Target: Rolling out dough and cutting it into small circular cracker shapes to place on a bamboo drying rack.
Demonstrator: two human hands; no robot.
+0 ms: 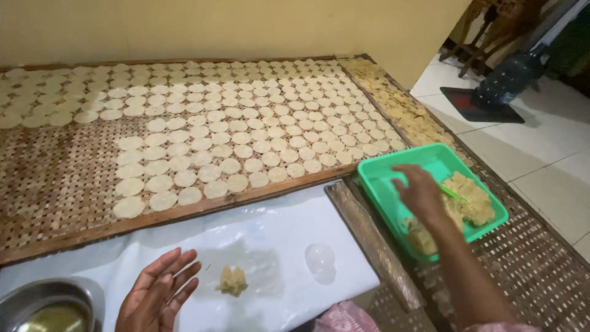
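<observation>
Glossy green plastic tub [375, 178], rough woven mat [61, 184]

From where I watch, my right hand [419, 192] is smeared with motion over the green tub [381, 184], so I cannot tell how its fingers stand or whether they grip the thin green stick [453, 195] beside them. My forearm covers part of the dough [473, 200] in that tub, and more dough near the tub's lower wall is half hidden behind it. My left hand [157, 295] is cut at the wrist by the bottom edge. Far left of the tub, the metal bowl [37, 301] runs off the corner. The woven tray [55, 184] leaves the left edge. Below the tub, pink cloth [344, 320] is only partly shown.
</observation>
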